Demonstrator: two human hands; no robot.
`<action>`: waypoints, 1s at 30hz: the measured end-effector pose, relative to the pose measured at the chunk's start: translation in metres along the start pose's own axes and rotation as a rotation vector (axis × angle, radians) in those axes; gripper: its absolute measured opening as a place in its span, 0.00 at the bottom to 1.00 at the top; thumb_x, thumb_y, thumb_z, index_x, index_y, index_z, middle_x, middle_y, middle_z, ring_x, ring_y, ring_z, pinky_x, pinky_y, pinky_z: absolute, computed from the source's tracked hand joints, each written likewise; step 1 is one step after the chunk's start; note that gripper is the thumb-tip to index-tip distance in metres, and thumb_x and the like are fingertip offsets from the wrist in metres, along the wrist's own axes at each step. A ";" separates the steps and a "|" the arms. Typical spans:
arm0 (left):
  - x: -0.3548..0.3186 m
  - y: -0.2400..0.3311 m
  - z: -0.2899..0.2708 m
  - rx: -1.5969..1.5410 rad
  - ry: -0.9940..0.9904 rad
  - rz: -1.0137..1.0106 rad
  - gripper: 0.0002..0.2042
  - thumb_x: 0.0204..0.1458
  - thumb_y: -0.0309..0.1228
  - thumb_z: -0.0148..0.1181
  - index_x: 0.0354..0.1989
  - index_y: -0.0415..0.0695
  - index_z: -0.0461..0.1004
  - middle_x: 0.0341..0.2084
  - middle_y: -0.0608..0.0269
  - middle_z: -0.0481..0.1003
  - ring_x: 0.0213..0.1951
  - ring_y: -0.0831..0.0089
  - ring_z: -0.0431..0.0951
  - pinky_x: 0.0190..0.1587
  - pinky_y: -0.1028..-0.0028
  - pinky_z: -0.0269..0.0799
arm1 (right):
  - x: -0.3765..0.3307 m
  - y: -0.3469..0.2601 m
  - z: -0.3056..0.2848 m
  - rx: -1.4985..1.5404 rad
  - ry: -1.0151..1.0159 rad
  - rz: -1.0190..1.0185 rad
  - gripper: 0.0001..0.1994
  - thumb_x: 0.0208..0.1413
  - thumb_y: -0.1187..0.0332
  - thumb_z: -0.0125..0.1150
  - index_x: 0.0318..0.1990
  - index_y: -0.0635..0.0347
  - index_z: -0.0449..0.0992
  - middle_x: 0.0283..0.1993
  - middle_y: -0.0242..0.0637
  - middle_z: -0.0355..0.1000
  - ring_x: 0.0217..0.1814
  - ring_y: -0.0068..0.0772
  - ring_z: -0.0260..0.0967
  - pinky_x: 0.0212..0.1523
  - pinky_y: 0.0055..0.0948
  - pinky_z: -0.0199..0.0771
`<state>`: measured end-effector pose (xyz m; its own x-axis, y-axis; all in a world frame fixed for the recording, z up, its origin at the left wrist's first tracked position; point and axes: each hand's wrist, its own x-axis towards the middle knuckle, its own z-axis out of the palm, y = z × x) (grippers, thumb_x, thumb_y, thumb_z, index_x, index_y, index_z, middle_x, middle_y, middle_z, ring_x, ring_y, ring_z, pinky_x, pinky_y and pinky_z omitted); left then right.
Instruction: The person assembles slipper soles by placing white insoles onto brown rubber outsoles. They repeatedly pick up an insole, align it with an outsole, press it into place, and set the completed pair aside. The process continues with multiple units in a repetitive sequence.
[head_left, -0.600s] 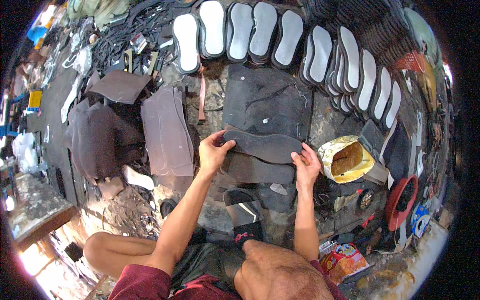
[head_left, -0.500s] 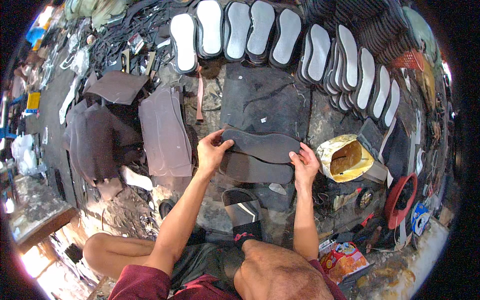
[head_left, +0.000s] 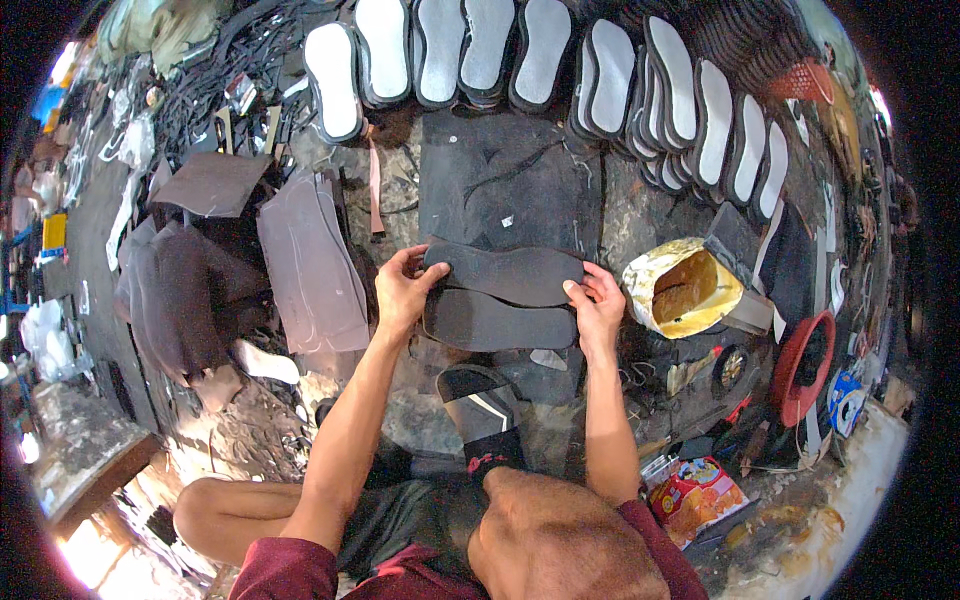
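Mottled grey floor (head_left: 645,215) spreading out, dark scraps (head_left: 185,110) littering upper left. Worn table (head_left: 80,440) standing lower left, bright light (head_left: 95,555) glaring below it. Pale stained strip (head_left: 845,520) edging lower right.

Stacks of white-topped soles (head_left: 540,60) curve across the far side, bounding a low, flat stretch of black mat (head_left: 510,185) where a hand could pass beyond the held dark sole (head_left: 508,273). A yellowish container (head_left: 645,285) stands just beside the right hand (head_left: 598,308), crowding that flank; a strip of floor (head_left: 370,252) separates the left hand (head_left: 403,290) from grey sheets (head_left: 312,265). A foot (head_left: 478,405) obstructs the near middle.
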<state>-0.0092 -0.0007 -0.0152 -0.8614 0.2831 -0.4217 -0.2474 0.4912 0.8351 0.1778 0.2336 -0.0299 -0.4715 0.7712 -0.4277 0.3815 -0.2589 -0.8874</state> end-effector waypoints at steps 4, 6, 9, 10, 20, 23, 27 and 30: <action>0.005 0.005 -0.008 0.153 -0.075 0.132 0.26 0.43 0.36 0.77 0.49 0.37 0.76 0.29 0.64 0.79 0.29 0.77 0.76 0.35 0.74 0.74 | -0.003 -0.002 -0.002 -0.019 -0.008 -0.033 0.23 0.47 0.76 0.72 0.53 0.61 0.76 0.44 0.41 0.77 0.41 0.30 0.74 0.44 0.30 0.77; 0.009 0.010 -0.009 0.237 -0.113 0.164 0.25 0.42 0.35 0.77 0.48 0.38 0.76 0.30 0.62 0.79 0.30 0.74 0.77 0.36 0.72 0.75 | -0.004 -0.006 -0.001 -0.118 0.020 -0.074 0.22 0.47 0.75 0.72 0.53 0.61 0.76 0.42 0.41 0.77 0.41 0.32 0.74 0.45 0.32 0.77; 0.015 0.008 -0.010 0.263 -0.141 0.158 0.24 0.41 0.33 0.75 0.48 0.40 0.75 0.30 0.59 0.79 0.30 0.71 0.78 0.37 0.70 0.76 | -0.011 -0.020 0.010 -0.413 0.083 -0.147 0.23 0.47 0.72 0.73 0.53 0.60 0.76 0.45 0.43 0.75 0.42 0.36 0.74 0.45 0.35 0.76; 0.016 0.003 -0.012 0.251 -0.135 0.180 0.25 0.41 0.33 0.75 0.48 0.40 0.75 0.29 0.59 0.78 0.30 0.70 0.78 0.37 0.70 0.76 | -0.017 -0.030 0.013 -0.729 0.205 -0.464 0.23 0.47 0.71 0.73 0.53 0.59 0.77 0.48 0.44 0.72 0.42 0.35 0.73 0.45 0.34 0.75; -0.014 0.021 -0.028 -0.922 -0.070 -0.415 0.21 0.60 0.56 0.56 0.41 0.48 0.77 0.30 0.67 0.75 0.31 0.71 0.71 0.43 0.71 0.67 | -0.095 -0.072 -0.019 -0.092 -0.178 -0.312 0.19 0.42 0.69 0.79 0.44 0.62 0.82 0.39 0.37 0.78 0.43 0.31 0.73 0.43 0.29 0.73; -0.031 0.088 -0.025 -1.229 -0.032 -0.409 0.24 0.59 0.61 0.53 0.29 0.51 0.73 0.22 0.69 0.73 0.29 0.71 0.72 0.34 0.69 0.68 | -0.138 -0.142 -0.024 -0.276 -0.788 -0.865 0.25 0.35 0.63 0.83 0.45 0.58 0.83 0.44 0.39 0.79 0.49 0.36 0.74 0.49 0.34 0.73; -0.042 0.113 -0.032 -1.784 -0.785 -0.182 0.27 0.62 0.62 0.47 0.24 0.51 0.69 0.21 0.68 0.66 0.33 0.66 0.67 0.37 0.67 0.66 | -0.128 -0.220 0.007 -0.517 -0.542 -1.127 0.28 0.44 0.54 0.76 0.53 0.56 0.80 0.64 0.44 0.69 0.65 0.46 0.66 0.65 0.46 0.65; -0.070 0.150 -0.028 -1.675 -0.728 -0.189 0.26 0.62 0.61 0.46 0.31 0.49 0.70 0.20 0.69 0.60 0.30 0.69 0.62 0.34 0.68 0.63 | -0.105 -0.240 0.042 -0.470 -0.589 -0.907 0.25 0.46 0.56 0.76 0.49 0.58 0.80 0.54 0.44 0.76 0.57 0.46 0.73 0.60 0.40 0.70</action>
<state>0.0016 0.0306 0.1496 -0.5449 0.8114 -0.2115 -0.8308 -0.5566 0.0052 0.1020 0.1905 0.2210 -0.9684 0.1435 0.2037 -0.0843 0.5807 -0.8098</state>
